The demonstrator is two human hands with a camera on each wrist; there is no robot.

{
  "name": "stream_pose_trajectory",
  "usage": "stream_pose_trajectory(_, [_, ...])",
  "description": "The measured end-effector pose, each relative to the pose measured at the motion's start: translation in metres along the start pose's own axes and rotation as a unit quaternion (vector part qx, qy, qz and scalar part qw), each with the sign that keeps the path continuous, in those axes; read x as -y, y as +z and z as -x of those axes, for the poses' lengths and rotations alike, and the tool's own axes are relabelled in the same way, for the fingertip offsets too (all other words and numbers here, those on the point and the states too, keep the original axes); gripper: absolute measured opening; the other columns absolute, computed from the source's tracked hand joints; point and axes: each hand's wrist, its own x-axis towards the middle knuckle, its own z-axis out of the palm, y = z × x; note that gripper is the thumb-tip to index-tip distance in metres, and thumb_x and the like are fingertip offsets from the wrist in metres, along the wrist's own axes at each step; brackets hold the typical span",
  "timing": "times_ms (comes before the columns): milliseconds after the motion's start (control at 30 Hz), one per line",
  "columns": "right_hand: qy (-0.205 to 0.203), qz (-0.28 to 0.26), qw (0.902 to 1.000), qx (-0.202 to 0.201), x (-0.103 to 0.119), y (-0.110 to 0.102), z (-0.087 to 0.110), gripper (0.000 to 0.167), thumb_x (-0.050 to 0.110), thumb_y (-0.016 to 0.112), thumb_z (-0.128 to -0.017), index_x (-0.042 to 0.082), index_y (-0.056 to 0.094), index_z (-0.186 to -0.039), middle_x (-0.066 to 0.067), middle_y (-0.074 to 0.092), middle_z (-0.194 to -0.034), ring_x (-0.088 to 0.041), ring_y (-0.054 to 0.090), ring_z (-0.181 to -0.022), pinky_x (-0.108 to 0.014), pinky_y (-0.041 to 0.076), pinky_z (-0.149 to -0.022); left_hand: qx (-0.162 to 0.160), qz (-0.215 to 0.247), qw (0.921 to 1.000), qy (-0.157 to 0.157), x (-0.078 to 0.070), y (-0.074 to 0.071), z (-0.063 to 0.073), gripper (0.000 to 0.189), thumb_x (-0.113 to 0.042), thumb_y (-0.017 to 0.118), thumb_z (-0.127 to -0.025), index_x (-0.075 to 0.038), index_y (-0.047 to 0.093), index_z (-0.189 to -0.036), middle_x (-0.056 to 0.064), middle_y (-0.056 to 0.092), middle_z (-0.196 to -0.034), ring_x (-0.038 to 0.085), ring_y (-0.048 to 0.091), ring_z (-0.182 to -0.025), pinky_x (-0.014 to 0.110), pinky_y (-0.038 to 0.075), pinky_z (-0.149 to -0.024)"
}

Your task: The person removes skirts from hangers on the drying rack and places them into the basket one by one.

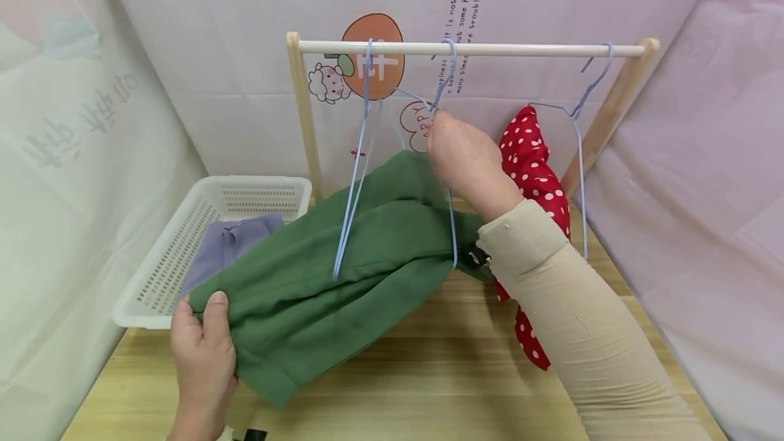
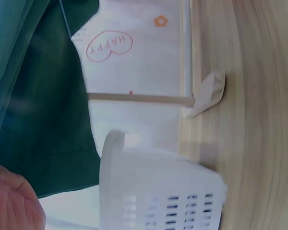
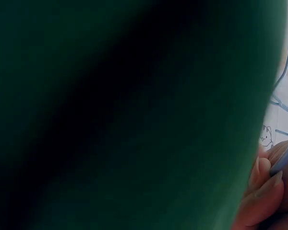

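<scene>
My left hand [image 1: 203,352] pinches the lower left end of a green garment [image 1: 331,250], thumb on top of the cloth. The garment stretches slantwise up to the right, passing among the wires of a blue left hanger [image 1: 365,114] and a blue middle hanger [image 1: 452,73]. Just below its hook, my right hand [image 1: 468,162] grips the middle hanger. In the right wrist view, its fingertips [image 3: 264,196] close on the blue wire, while dark green cloth covers most of that view. The left wrist view shows the garment [image 2: 48,115] hanging beside the left fingers.
A white rail [image 1: 514,50] on wooden posts carries the hangers. At the right, a red polka-dot garment [image 1: 533,162] hangs by another blue hanger [image 1: 578,114]. A white basket [image 1: 165,271] with a purple cloth [image 1: 229,247] sits at the left on the wooden table [image 1: 392,400].
</scene>
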Motion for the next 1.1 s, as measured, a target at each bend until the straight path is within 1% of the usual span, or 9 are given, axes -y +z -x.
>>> stream_pose_trajectory(133, [-0.004, 0.005, 1.0000, -0.003, -0.001, 0.001, 0.000, 0.024, 0.016, 0.054, -0.104, -0.003, 0.055, -0.119, -0.022, 0.068, -0.100, -0.039, 0.073, -0.089, -0.053, 0.063, -0.075, 0.002, -0.002, 1.0000, 0.007, -0.003, -0.007, -0.005, 0.010, -0.016, 0.059, -0.106, -0.006, 0.058, -0.108, 0.010, 0.061, -0.100, 0.013, 0.066, -0.086, 0.017, 0.056, -0.070])
stream_pose_trajectory(333, [0.002, 0.008, 1.0000, 0.003, 0.000, 0.000, 0.000, 0.022, 0.015, 0.054, -0.104, -0.002, 0.054, -0.117, -0.022, 0.068, -0.099, -0.038, 0.073, -0.087, -0.052, 0.063, -0.074, -0.010, -0.009, 0.9997, 0.021, -0.014, -0.015, -0.013, 0.011, -0.016, 0.060, -0.105, -0.005, 0.058, -0.104, 0.008, 0.060, -0.090, 0.010, 0.065, -0.077, 0.017, 0.055, -0.062])
stream_pose_trajectory(500, [0.014, 0.006, 0.9997, 0.020, -0.002, -0.002, -0.001, 0.023, 0.016, 0.056, -0.102, 0.000, 0.053, -0.118, -0.021, 0.069, -0.103, -0.038, 0.073, -0.089, -0.052, 0.063, -0.075, -0.010, 0.030, 0.9971, 0.069, -0.026, -0.019, -0.026, 0.005, -0.009, 0.060, -0.103, -0.004, 0.059, -0.102, 0.009, 0.065, -0.090, 0.011, 0.068, -0.072, 0.018, 0.057, -0.060])
stream_pose_trajectory(600, [0.013, 0.014, 0.9996, 0.022, -0.003, -0.003, -0.001, 0.022, 0.013, 0.057, -0.100, 0.000, 0.053, -0.118, -0.022, 0.069, -0.101, -0.038, 0.072, -0.086, -0.053, 0.063, -0.073, 0.011, 0.077, 0.9908, 0.111, -0.035, -0.022, -0.036, 0.004, -0.004, 0.059, -0.102, -0.001, 0.058, -0.100, 0.012, 0.068, -0.087, 0.013, 0.070, -0.066, 0.019, 0.057, -0.056])
stream_pose_trajectory(700, [0.008, 0.025, 0.9994, 0.022, -0.003, -0.002, -0.001, 0.020, 0.010, 0.055, -0.100, -0.001, 0.052, -0.117, -0.021, 0.068, -0.095, -0.037, 0.071, -0.079, -0.051, 0.062, -0.069, 0.036, 0.085, 0.9861, 0.138, -0.045, -0.022, -0.044, 0.006, -0.002, 0.058, -0.102, 0.001, 0.057, -0.097, 0.011, 0.069, -0.080, 0.012, 0.067, -0.056, 0.019, 0.053, -0.050])
stream_pose_trajectory(800, [0.000, 0.034, 0.9992, 0.019, -0.003, -0.002, -0.001, 0.021, 0.009, 0.057, -0.100, -0.002, 0.052, -0.117, -0.020, 0.068, -0.092, -0.036, 0.070, -0.076, -0.048, 0.062, -0.066, 0.054, 0.064, 0.9876, 0.133, -0.058, -0.021, -0.051, 0.007, -0.002, 0.061, -0.101, 0.000, 0.057, -0.097, 0.008, 0.065, -0.074, 0.011, 0.064, -0.051, 0.019, 0.049, -0.045])
stream_pose_trajectory(867, [-0.003, 0.038, 0.9991, 0.020, -0.003, -0.001, -0.001, 0.022, 0.008, 0.060, -0.099, -0.002, 0.051, -0.117, -0.020, 0.068, -0.092, -0.035, 0.071, -0.075, -0.048, 0.063, -0.066, 0.058, 0.037, 0.9910, 0.115, -0.068, -0.020, -0.054, 0.008, -0.005, 0.064, -0.101, 0.000, 0.058, -0.099, 0.008, 0.063, -0.072, 0.011, 0.064, -0.051, 0.019, 0.049, -0.044])
stream_pose_trajectory(933, [-0.005, 0.040, 0.9990, 0.019, -0.004, -0.002, -0.001, 0.023, 0.007, 0.060, -0.098, -0.002, 0.051, -0.117, -0.021, 0.068, -0.092, -0.036, 0.071, -0.075, -0.048, 0.063, -0.066, 0.054, 0.017, 0.9937, 0.097, -0.079, -0.020, -0.058, 0.012, -0.006, 0.069, -0.099, 0.001, 0.060, -0.102, 0.008, 0.064, -0.074, 0.011, 0.064, -0.053, 0.019, 0.049, -0.044])
stream_pose_trajectory(1100, [0.001, 0.039, 0.9991, 0.019, -0.007, -0.003, -0.001, 0.023, 0.008, 0.059, -0.098, -0.001, 0.051, -0.117, -0.021, 0.068, -0.093, -0.037, 0.070, -0.076, -0.051, 0.062, -0.066, 0.053, -0.048, 0.9943, 0.079, -0.103, -0.018, -0.069, 0.021, -0.006, 0.077, -0.093, -0.002, 0.063, -0.109, 0.008, 0.067, -0.076, 0.011, 0.065, -0.053, 0.019, 0.050, -0.044])
